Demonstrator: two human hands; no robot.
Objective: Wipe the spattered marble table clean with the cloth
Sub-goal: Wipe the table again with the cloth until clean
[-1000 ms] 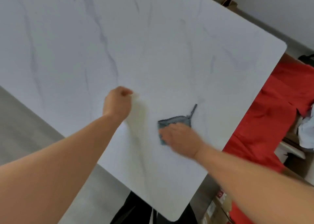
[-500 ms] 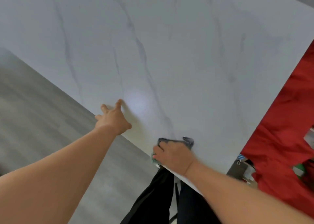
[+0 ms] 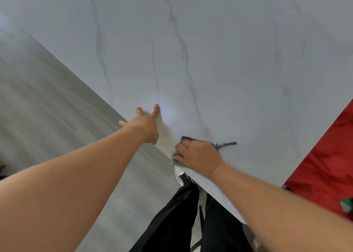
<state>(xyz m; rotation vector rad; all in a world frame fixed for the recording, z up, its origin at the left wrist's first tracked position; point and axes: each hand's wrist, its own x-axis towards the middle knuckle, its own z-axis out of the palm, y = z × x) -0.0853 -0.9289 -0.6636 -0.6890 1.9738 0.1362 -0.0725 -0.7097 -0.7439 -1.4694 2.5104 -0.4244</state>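
Right hand (image 3: 198, 159) pressing cloth (image 3: 188, 139) under flat fingers at counter (image 3: 219, 60) edge; left hand (image 3: 146, 124) splayed, holding nothing (probably bracing).

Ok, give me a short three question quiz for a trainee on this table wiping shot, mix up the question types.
1. True or false: the left hand rests with spread fingers on the white grey-veined marble table, near its edge.
2. Which hand presses the grey-green cloth? A) left B) right C) both
3. Fill in: the cloth lies near the table's ____ edge, just above the white shoe.

Key
1. True.
2. B: the right hand covers most of the cloth, and a dark loop pokes out to its right.
3. Near (the person's side).
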